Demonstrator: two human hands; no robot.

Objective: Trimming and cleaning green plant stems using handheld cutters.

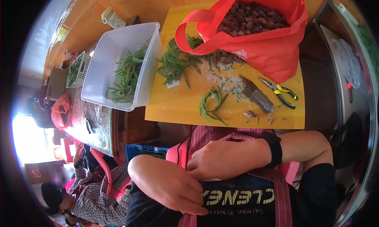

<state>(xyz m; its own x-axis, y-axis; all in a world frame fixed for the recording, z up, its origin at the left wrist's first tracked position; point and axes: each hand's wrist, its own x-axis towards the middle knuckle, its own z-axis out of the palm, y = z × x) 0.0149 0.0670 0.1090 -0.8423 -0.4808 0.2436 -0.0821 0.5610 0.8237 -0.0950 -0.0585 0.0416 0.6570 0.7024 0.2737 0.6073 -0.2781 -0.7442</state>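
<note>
Both of my hands are held in front of my body, below the work board. My left hand (pixel 179 191) rests against the dark shirt beside a striped apron strap (pixel 283 199), its fingers loosely stretched and holding nothing I can see. My right hand (pixel 217 159), with a black wristband (pixel 273 150), is curled; its fingertips are hidden behind the left forearm. On the yellow board (pixel 177 112) are a looped green sprig (pixel 202 104), a pile of green sprigs (pixel 175 61), a small brown cone (pixel 249 114), yellow-and-black pliers (pixel 282 93) and a brown, partly clear tubular piece (pixel 256 96).
A red bag (pixel 260 55) full of brown cones (pixel 250 20) stands at the back right. Left of the board is a clear bin (pixel 94 73) with green sprigs. Another person (pixel 98 203) sits at the lower left. A blue crate (pixel 132 151) is under the table.
</note>
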